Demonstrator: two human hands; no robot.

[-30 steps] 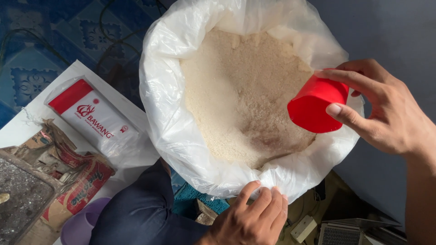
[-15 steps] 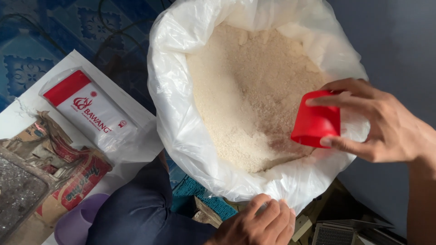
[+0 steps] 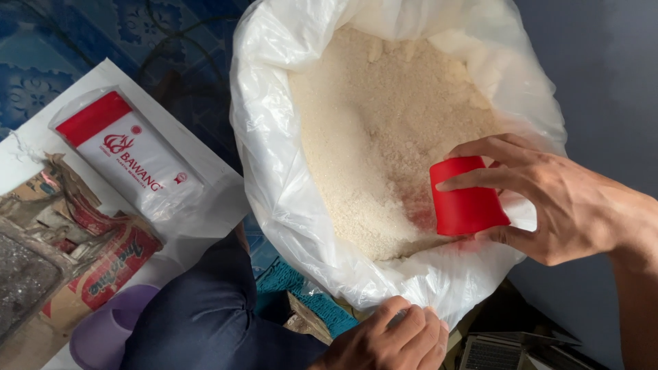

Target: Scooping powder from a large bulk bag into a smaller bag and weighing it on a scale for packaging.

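A large white plastic sack point(image 3: 274, 199) stands open, filled with pale coarse grain point(image 3: 384, 123). My right hand point(image 3: 555, 202) grips a small red plastic cup point(image 3: 465, 197) just inside the sack's near right rim, low over the grain, its base turned towards me. My left hand point(image 3: 387, 339) pinches the sack's near rim at the bottom of the view. The cup's mouth is hidden from me.
A red-and-white plastic packet point(image 3: 127, 157) lies on a white sheet point(image 3: 219, 205) at the left, beside torn brown paper packaging point(image 3: 96, 253). A purple bowl point(image 3: 103, 329) sits by my dark-trousered knee point(image 3: 205, 315). Blue patterned flooring point(image 3: 62, 48) lies beyond; a grey box point(image 3: 493, 353) shows at the bottom right.
My right hand has brought the red cup down and towards me, from above the sack's right rim into the grain near the front edge. My left hand stays on the rim.
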